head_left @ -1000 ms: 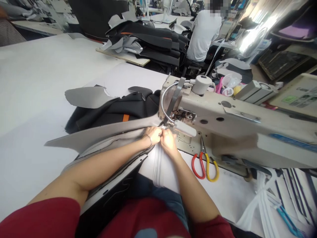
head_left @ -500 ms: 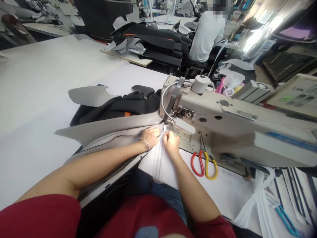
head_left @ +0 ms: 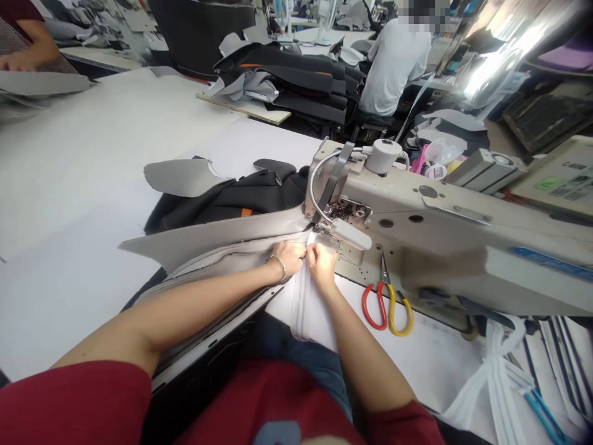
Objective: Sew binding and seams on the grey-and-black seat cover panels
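Observation:
My left hand (head_left: 290,258), fingers closed, grips the edge of a grey fabric cover (head_left: 217,238) just in front of the sewing machine's (head_left: 340,213) needle area. Close beside it, my right hand (head_left: 323,262) is closed in a pinch on a white strip (head_left: 302,303). The strip runs up between both hands toward the presser foot and hangs down to my lap. Black padded fabric (head_left: 250,194) with an orange tab lies behind the grey cover. The fingertips and the needle are partly hidden.
Scissors (head_left: 388,303) with red and yellow handles lie right of my right hand. More white strips (head_left: 495,383) and a blue-handled tool (head_left: 540,408) are at lower right. A co-worker's hand (head_left: 23,59) rests on grey fabric at far left; another person (head_left: 393,65) sits behind stacked covers (head_left: 287,74).
The view has shifted slightly left, and a co-worker's arm with grey fabric has come in at the far left. Both my hands stay at the machine, almost in place.

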`<state>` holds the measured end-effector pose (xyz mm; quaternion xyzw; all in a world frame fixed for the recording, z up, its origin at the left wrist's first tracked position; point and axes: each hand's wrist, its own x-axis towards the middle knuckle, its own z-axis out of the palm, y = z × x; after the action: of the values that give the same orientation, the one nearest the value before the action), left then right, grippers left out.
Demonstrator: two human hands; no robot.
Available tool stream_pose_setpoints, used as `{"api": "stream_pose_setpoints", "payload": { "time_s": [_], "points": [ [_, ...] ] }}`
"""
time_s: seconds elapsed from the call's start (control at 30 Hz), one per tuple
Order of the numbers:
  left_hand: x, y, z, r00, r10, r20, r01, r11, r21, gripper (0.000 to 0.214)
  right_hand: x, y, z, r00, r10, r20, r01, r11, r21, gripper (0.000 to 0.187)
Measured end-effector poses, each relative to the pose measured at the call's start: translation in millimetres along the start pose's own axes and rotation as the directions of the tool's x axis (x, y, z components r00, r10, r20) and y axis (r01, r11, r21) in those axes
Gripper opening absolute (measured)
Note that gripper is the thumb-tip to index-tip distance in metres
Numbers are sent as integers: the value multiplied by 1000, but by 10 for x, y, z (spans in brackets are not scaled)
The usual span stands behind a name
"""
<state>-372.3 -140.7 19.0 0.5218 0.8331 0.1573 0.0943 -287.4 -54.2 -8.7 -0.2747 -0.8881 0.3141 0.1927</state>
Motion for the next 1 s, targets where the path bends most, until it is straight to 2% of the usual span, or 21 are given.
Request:
{"api": "stream_pose_setpoints", "payload": {
  "time_s": [0.13,0.3,0.63,0.73,0.83,1.0],
  "points": [
    [-53,-11,65,997,8,-77,-7,1000,7,21,-41,13,-9,988,-118,103,127,988,-89,22],
    [-9,-12,88,997,-1,-73,2,1000,4,18,-29,49,1,979,-123,166,151,974,-170,25],
    [306,55,-25,999,-32,12,30,993,115,19,130,83,-65,980,-79,183,119,969,-217,32],
    [382,39,-26,1000,-29,0,29,991,133,20,126,85,-48,979,-85,184,127,964,-233,34],
    [446,0,-19,999,-27,-33,31,992,124,20,77,57,-35,991,-53,125,85,959,-269,36],
    [401,-25,-110,1000,-3,16,3,1000,23,15,-35,-25,-85,991,59,116,-11,926,-376,18]
  ]
}}
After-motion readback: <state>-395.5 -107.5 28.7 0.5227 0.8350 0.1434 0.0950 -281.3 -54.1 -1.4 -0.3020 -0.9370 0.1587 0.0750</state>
